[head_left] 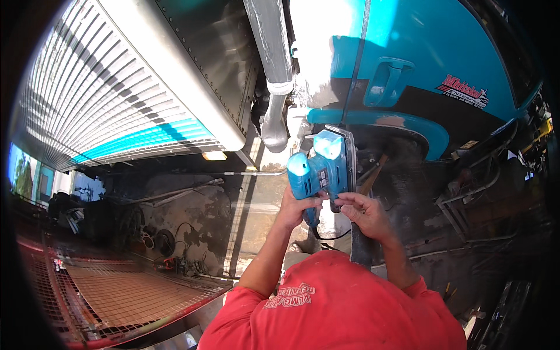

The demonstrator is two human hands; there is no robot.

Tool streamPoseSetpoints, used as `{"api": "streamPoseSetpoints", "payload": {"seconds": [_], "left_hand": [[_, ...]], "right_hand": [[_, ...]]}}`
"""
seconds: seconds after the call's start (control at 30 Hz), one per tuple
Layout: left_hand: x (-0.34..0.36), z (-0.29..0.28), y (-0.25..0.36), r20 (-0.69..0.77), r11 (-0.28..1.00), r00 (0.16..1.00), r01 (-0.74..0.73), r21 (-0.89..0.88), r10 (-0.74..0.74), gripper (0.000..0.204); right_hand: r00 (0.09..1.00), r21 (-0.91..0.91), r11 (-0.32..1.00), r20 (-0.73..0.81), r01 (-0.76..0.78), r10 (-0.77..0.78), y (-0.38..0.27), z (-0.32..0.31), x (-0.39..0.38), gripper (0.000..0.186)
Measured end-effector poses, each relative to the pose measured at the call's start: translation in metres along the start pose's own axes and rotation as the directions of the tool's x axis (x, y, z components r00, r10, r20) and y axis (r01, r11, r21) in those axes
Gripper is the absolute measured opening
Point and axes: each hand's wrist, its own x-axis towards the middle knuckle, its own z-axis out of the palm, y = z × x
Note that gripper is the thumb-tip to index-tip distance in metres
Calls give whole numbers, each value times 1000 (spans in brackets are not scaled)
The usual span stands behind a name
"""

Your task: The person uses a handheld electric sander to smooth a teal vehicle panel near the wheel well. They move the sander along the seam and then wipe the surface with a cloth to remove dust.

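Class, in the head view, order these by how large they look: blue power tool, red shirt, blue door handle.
Largest to smallest:
1. Red shirt, though nearness to the camera may enlarge it
2. Blue power tool
3. Blue door handle

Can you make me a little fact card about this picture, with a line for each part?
Tool: blue power tool, looks like a sander
Left grip: holding the tool's body
Right grip: at the tool's near end
Cord: dark, below the tool
Shirt: red
Left side: ribbed panel with blue stripe
Right side: blue-and-dark vehicle body
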Motion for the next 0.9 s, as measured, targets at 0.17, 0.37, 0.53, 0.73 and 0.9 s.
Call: {"api": "streamPoseSetpoints", "payload": {"seconds": [0.17,0.37,0.53,0.73,0.9], "left_hand": [[31,-2,-2,-26,980,999,-24,198,30,69],[47,0,-2,-54,905,985,-126,407,161,89],[72,-11,22,96,720,967,-240,651,236,91],[127,-56,74,407,678,875,-467,568,262,100],[175,-94,109,466,684,803,-576,447,371,96]], "right_hand": [[988,-308,949,-112,62,-101,-33,12,40,87],[994,-452,891,-69,48,-88,-34,16,93,113],[941,-431,895,-243,112,-235,-29,33,117,121],[862,-356,898,-335,259,-381,-55,66,172,108],[862,-477,870,-383,123,-331,-91,107,218,96]]}}
